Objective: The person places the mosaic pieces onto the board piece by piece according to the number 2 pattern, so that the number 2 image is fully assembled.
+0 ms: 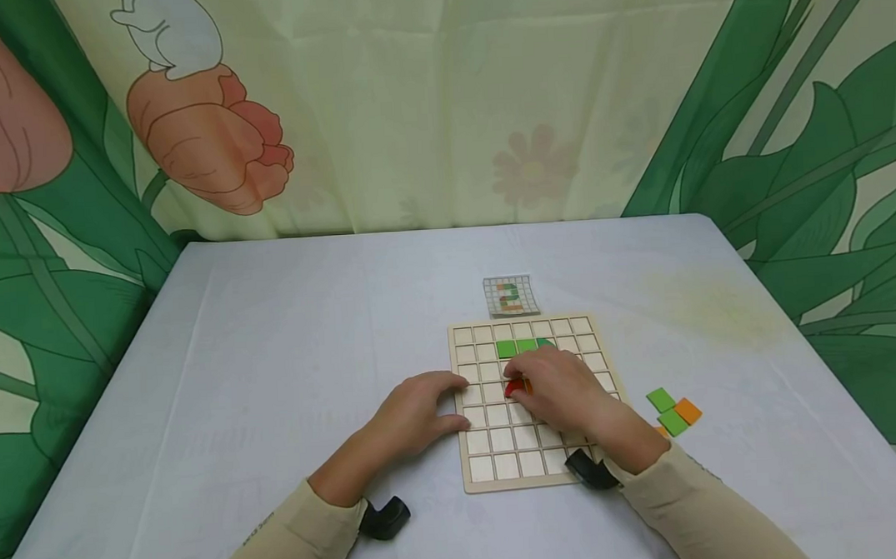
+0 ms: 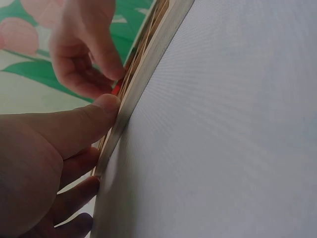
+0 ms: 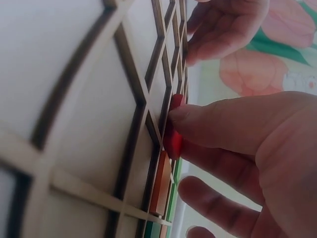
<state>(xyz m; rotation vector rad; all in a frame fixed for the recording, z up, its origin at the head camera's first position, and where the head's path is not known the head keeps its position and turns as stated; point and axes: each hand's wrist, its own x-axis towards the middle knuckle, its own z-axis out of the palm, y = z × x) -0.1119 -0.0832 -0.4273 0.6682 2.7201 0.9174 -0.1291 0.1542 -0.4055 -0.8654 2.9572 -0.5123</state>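
A wooden grid board with square cells lies on the table. My right hand is over its middle, thumb and fingers pinching a red tile, which stands tilted at a cell in the right wrist view. Beside the red tile, an orange tile sits in the grid. Farther up the board is a row of two light green tiles and a darker green tile, partly covered by the right hand. My left hand touches the board's left edge with thumb and fingertips, the fingers spread along the frame.
A small gridded card with a coloured pattern lies just behind the board. To the right of the board are loose green tiles and orange tiles, one partly hidden by the right wrist. A white cloth covers the table.
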